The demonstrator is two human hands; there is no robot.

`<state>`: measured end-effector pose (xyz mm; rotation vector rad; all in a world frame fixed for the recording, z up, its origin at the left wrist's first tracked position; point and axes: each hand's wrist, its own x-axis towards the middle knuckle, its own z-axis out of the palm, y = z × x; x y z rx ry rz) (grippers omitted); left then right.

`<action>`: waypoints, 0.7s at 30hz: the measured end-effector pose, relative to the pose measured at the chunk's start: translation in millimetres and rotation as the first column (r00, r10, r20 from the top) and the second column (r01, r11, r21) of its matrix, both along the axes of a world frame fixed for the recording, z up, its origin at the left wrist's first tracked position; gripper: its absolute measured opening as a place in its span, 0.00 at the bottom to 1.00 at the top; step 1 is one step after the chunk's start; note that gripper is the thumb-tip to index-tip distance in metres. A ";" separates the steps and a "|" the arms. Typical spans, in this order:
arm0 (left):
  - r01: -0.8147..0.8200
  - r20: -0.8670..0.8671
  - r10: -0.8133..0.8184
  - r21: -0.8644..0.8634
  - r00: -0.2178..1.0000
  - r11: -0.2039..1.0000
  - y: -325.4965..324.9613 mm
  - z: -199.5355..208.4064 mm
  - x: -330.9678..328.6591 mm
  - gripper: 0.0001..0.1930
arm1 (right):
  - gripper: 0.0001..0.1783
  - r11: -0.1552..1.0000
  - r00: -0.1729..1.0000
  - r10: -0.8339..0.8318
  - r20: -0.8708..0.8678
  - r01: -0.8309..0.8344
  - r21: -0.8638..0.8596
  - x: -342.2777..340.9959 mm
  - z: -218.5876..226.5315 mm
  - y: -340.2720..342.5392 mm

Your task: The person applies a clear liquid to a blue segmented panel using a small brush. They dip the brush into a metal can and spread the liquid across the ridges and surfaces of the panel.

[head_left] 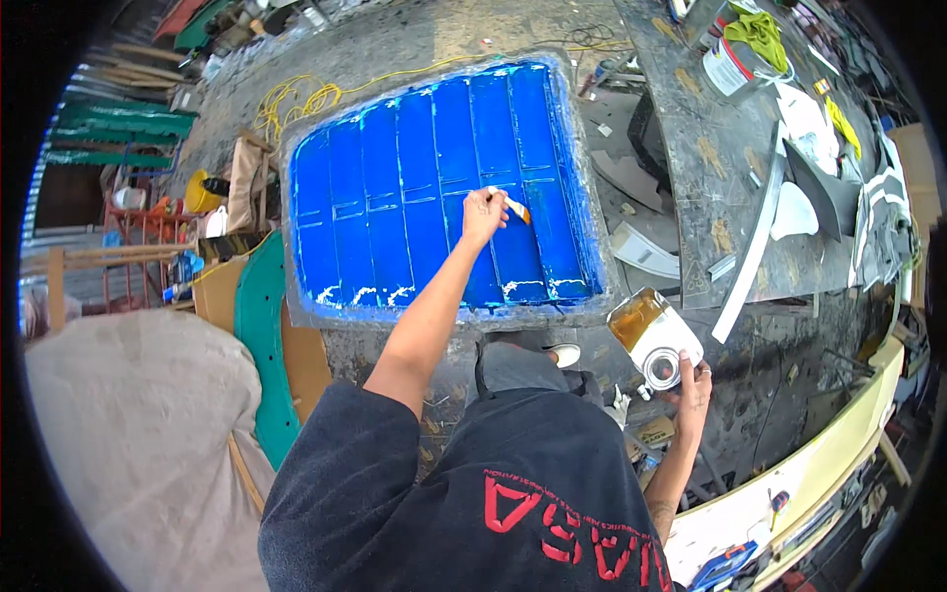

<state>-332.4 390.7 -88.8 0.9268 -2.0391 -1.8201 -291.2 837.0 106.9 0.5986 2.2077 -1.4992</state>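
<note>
In front of me lies a large glossy blue panel [424,148], crossed by raised ribs, with white marks along its near and far edges. My left hand [481,213] reaches over it, fingers closed on a paintbrush [522,211] with amber-stained bristles. The bristles are over the panel's right half; I cannot tell whether they touch it. Off the panel's near right corner, my right hand [693,387] grips a white cut-open jug [667,338]. Amber liquid shows in its opening, and a round neck sits near my fingers.
A yellow cord [306,100] coils behind the panel. To the right, a dark table [725,197] bears a white bucket [728,67], a green cloth [758,39] and long white strips. A grey-beige covered mass [138,414] and a teal curved piece [258,340] stand at left.
</note>
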 end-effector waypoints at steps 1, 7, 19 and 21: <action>0.012 0.011 -0.012 0.028 1.000 1.000 -6.9 1.6 -11.7 0.14 | 0.39 1.000 1.000 -0.027 -0.002 0.027 0.008 4.1 1.8 -3.4; -0.092 -0.115 0.092 0.006 0.989 0.996 -32.3 -2.2 -41.1 0.13 | 0.38 0.994 0.993 -0.110 0.046 0.110 0.003 13.0 6.1 -24.0; 0.362 -0.033 -0.399 -0.358 0.916 0.861 33.9 37.8 69.6 0.09 | 0.35 0.996 0.996 -0.088 0.004 0.089 -0.023 10.4 -9.5 -32.7; 0.347 -0.103 -0.386 -0.275 0.917 0.897 11.4 18.3 53.2 0.10 | 0.36 0.996 0.997 -0.083 0.002 0.083 -0.034 8.8 -8.9 -32.2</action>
